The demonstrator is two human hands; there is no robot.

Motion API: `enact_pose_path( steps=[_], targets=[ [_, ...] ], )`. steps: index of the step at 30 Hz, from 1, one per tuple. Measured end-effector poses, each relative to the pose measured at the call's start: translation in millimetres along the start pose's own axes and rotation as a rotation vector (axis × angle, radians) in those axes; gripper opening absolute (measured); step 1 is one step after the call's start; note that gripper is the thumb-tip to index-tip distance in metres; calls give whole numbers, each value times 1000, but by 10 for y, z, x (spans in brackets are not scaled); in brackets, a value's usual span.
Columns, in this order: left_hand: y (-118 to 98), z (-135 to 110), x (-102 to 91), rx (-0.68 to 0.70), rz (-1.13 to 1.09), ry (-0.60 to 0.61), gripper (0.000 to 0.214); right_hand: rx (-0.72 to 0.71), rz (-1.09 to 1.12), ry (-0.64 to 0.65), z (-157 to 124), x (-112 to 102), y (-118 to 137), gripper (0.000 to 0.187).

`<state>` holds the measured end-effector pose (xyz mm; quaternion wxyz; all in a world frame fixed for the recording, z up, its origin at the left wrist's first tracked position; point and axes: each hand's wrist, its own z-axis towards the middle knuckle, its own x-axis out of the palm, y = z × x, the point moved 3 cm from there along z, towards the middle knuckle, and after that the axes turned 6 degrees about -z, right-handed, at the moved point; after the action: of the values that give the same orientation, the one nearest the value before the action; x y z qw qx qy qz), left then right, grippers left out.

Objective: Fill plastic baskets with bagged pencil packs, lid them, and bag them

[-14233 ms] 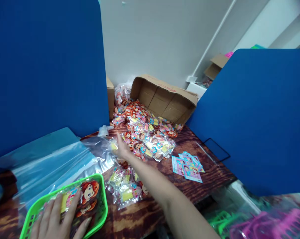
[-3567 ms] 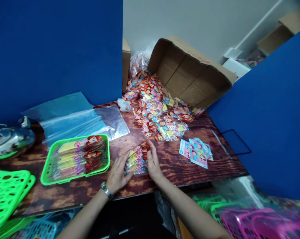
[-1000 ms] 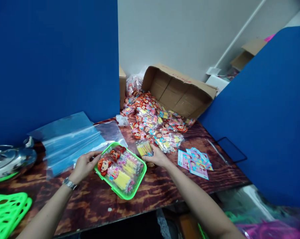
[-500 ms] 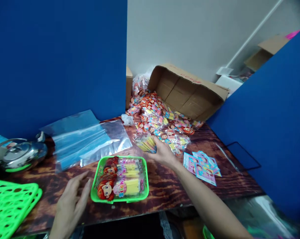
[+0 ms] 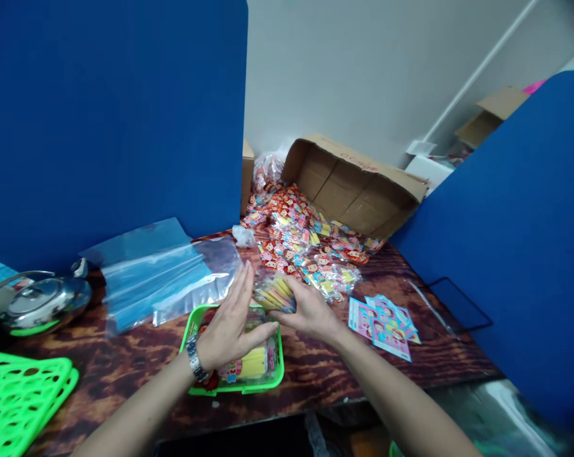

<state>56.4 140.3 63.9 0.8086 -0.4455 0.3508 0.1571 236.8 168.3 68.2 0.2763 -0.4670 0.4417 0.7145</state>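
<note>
My right hand (image 5: 308, 313) grips a small bundle of yellow sticker packets (image 5: 274, 293) just above the far rim of a green plastic basket (image 5: 267, 379). My left hand (image 5: 229, 324), a watch on its wrist, hovers over the basket with its fingers stretched flat, close beside the bundle. The basket holds cartoon-doll packets with yellow strips, mostly hidden under my left hand. A big heap of the same doll packets (image 5: 306, 238) spills from a tipped cardboard box (image 5: 358, 190) at the back of the wooden table (image 5: 125, 368).
Clear plastic bags (image 5: 158, 273) lie to the left, a steel pot lid (image 5: 39, 301) further left. Green baskets (image 5: 20, 400) are stacked at the bottom left. Pink and blue cards (image 5: 386, 317) lie to the right. Blue partitions (image 5: 110, 114) wall both sides.
My left hand rose from the table beside the basket and now hovers over it. My right hand drew the yellow bundle back from the heap to the basket's far rim.
</note>
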Motion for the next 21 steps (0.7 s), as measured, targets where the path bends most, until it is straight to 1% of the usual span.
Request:
enact_pose_path(
  steps=[1, 3, 5, 6, 7, 8, 9, 10, 12, 14, 16, 18, 21],
  targets=[
    [26, -58, -71, 9, 22, -25, 84, -7, -26, 10, -17, -6, 7, 49],
    [50, -253, -284, 23, 69, -164, 68, -36, -110, 25, -38, -22, 77, 50],
    [-3, -526, -474, 64, 120, -331, 45, -105, -228, 18, -39, -26, 223, 50],
    [-62, -668, -506, 107, 154, -349, 37, -150, -286, 14, -34, -16, 317, 50],
    [-135, -802, -487, 171, 195, -320, 31, -195, -340, 8, -29, 5, 418, 49],
    [-209, -924, -424, 230, 241, -263, 28, -236, -393, -4, -24, 35, 519, 46],
    [-268, -1026, -324, 268, 320, -185, 28, -269, -442, -23, -22, 71, 616, 41],
    [-308, -1108, -220, 290, 396, -154, 28, -293, -486, -47, -23, 111, 703, 36],
    [-307, -1199, -9, 252, 500, -77, 30, -308, -557, -91, -33, 195, 834, 30],
    [-237, -1222, 139, 185, 555, -29, 34, -305, -586, -109, -50, 267, 910, 30],
    [-147, -1220, 222, 117, 580, 33, 38, -289, -583, -101, -67, 314, 946, 31],
    [-82, -1222, 265, 62, 586, 105, 43, -274, -577, -90, -81, 343, 971, 31],
    [-68, -1234, 313, 24, 589, 182, 48, -265, -587, -63, -97, 412, 1018, 32]
  ],
)
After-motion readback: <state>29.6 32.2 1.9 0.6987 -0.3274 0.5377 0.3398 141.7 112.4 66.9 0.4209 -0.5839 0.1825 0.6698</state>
